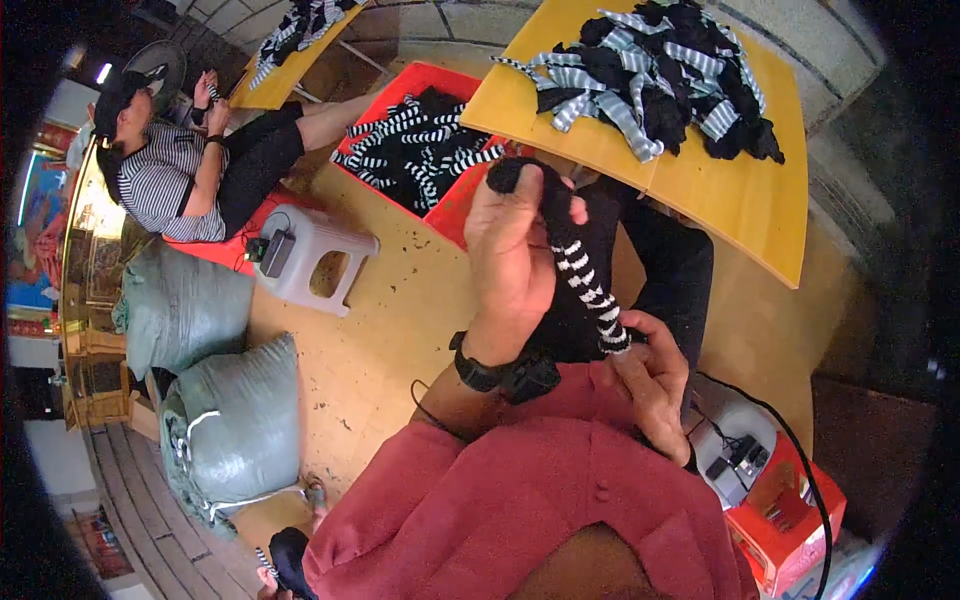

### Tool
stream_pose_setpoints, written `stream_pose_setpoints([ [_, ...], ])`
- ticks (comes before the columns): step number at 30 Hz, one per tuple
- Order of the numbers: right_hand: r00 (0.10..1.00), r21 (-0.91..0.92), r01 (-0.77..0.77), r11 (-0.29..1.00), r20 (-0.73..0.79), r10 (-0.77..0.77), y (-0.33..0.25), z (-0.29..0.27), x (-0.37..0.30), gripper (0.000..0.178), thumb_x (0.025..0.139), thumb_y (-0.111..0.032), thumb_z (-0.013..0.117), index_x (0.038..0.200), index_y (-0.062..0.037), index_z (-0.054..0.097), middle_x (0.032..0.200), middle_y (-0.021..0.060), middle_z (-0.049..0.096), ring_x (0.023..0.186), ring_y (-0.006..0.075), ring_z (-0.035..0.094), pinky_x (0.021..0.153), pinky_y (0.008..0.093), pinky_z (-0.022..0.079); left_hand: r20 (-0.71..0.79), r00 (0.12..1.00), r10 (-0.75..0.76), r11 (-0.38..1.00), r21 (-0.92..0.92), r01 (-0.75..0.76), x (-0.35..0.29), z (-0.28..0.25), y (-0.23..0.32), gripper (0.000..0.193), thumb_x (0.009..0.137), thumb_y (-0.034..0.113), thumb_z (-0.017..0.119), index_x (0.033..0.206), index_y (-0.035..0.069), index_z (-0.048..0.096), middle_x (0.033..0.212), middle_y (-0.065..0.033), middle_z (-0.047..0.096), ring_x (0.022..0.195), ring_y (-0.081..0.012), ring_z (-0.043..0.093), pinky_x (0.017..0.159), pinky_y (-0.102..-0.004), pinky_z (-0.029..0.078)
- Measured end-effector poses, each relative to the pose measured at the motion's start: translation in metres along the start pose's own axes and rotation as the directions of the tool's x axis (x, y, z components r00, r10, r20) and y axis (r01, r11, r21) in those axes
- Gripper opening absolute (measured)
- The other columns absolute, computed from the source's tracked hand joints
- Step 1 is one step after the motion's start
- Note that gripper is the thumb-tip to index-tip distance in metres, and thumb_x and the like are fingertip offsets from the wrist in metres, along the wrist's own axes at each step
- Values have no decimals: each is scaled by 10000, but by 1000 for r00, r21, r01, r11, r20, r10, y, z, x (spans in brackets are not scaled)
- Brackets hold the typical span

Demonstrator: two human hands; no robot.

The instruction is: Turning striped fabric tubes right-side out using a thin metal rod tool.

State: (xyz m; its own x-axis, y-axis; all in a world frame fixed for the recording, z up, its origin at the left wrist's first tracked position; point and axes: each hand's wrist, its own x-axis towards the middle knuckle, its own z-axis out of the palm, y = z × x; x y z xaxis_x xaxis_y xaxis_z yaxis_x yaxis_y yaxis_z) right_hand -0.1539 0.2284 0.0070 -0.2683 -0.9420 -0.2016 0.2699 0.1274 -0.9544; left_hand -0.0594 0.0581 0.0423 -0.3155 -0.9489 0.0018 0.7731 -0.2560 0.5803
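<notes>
A black knitted piece point(583, 275) with a black-and-white striped, tube-like end is stretched between my two hands; whether it is a sock or a glove I cannot tell. My left hand point(511, 262) grips the plain black end, its thumb pressed on the fabric and fingertips showing at the far side. Lower and to the right, my right hand point(655, 385) pinches the edge of the striped end. The black part lies over my dark-clothed lap, so its outline there is hard to make out. A strap with a black device point(528, 378) is around my left wrist.
Ahead stands a yellow table point(745, 195) piled with striped and black knits point(645, 80). A red bin point(455, 215) holds similar pieces. At left are a grey stool point(318, 262), stuffed green sacks point(245, 425) and a seated co-worker point(170, 175). A black cable point(800, 450) runs at right.
</notes>
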Motion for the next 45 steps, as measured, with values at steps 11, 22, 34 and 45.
stream_pose_setpoints([
  [11, 996, 97, 74, 992, -57, -69, -15, 15, 6, 463, 830, -12, 528, 1274, -35, 402, 852, 35, 576, 591, 77, 511, 517, 182, 388, 321, 892, -319, 947, 157, 282, -42, 2, -15, 221, 897, 211, 509, 970, 2, 518, 679, -72, 583, 567, -151, 557, 530, -263, 434],
  [22, 990, 229, -113, 967, 106, 90, -11, 3, 7, 515, 815, 31, 472, 1311, -52, 362, 774, 36, 580, 566, 56, 499, 406, 161, 291, 71, 990, -124, 992, 17, 123, -28, 23, 11, 255, 911, 253, 499, 1034, 29, 486, 779, -102, 578, 679, -196, 577, 624, -285, 468],
  [34, 918, -469, 358, 807, 20, -396, -1, 2, 7, 461, 833, 30, 491, 1284, 24, 395, 810, 40, 606, 708, 119, 560, 655, 238, 452, 401, 886, -231, 973, 115, 201, -30, 4, 1, 273, 939, 298, 407, 950, 43, 502, 640, -79, 512, 553, -189, 496, 552, -327, 408],
  [45, 944, -375, 328, 867, 111, -309, -10, -5, -1, 453, 828, -10, 510, 1270, 16, 415, 905, 113, 621, 757, 165, 591, 681, 257, 451, 447, 884, -137, 989, 114, 96, -25, 12, 27, 264, 934, 259, 437, 898, 1, 481, 682, -121, 543, 602, -212, 555, 568, -313, 468],
])
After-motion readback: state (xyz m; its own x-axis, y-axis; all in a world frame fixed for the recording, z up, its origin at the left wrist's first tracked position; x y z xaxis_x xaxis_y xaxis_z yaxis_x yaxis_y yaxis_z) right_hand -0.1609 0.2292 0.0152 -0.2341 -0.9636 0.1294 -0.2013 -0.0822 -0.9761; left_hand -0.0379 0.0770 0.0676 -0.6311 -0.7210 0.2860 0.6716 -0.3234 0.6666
